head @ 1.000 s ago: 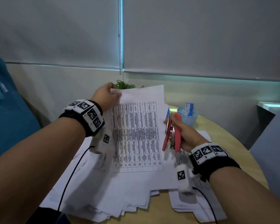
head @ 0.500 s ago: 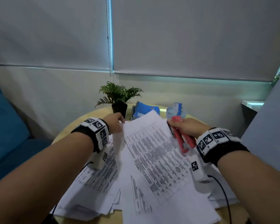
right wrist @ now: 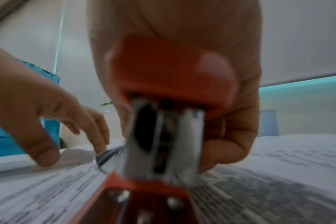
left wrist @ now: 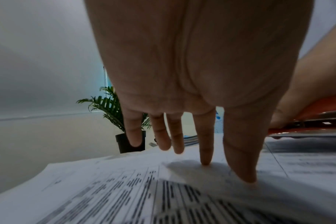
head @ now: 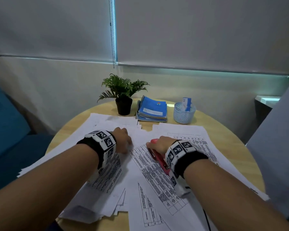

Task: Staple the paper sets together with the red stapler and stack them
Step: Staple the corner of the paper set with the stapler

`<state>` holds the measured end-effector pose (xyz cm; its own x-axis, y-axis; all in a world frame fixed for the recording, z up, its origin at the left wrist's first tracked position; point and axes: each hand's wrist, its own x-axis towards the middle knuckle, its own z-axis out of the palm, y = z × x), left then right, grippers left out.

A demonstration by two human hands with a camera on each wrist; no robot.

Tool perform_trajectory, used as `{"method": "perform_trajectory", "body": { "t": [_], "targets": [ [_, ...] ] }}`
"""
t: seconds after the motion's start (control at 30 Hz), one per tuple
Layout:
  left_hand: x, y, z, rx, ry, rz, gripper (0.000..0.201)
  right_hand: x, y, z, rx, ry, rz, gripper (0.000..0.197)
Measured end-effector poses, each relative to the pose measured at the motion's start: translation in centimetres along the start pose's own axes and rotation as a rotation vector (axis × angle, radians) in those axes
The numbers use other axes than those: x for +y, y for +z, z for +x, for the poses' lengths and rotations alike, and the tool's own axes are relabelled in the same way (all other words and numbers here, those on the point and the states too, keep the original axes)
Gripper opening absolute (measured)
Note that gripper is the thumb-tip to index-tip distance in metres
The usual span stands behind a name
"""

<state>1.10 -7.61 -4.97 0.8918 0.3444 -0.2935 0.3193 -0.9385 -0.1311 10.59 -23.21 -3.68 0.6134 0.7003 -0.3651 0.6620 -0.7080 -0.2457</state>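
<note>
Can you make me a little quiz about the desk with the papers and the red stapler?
1. True or false: the right hand holds the stapler.
2. What do the left hand's fingertips touch? A) plant B) papers C) basket
3. Fill in: the notebooks lie between the plant and the ____.

Key
1. True
2. B, the papers
3. basket

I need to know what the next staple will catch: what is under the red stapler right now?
The red stapler, gripped by the right hand, lies over printed paper sheets. How many sheets its jaws enclose is hidden.
</note>
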Motion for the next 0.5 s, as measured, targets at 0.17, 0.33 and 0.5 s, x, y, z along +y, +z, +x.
{"method": "perform_trajectory", "body": {
  "t": [0.17,0.33,0.5],
  "targets": [
    [-0.3,0.4,-0.4,-0.066,0.066,-0.140,0.041,-0.4,0.4,1.1,-0.048,0.018,-0.156,0.055],
    [-0.7,0.6,0.1,-0.052,0.063,-0.191,0.052,-0.3,1.1,0.5,-0.096,0.024,-0.304,0.051],
    [-0.9,1.0,0.2,-0.060,0.092,-0.186,0.054,-1.7,1.3,1.1,-0.038,-0.035,-0.297,0.041]
  ]
}}
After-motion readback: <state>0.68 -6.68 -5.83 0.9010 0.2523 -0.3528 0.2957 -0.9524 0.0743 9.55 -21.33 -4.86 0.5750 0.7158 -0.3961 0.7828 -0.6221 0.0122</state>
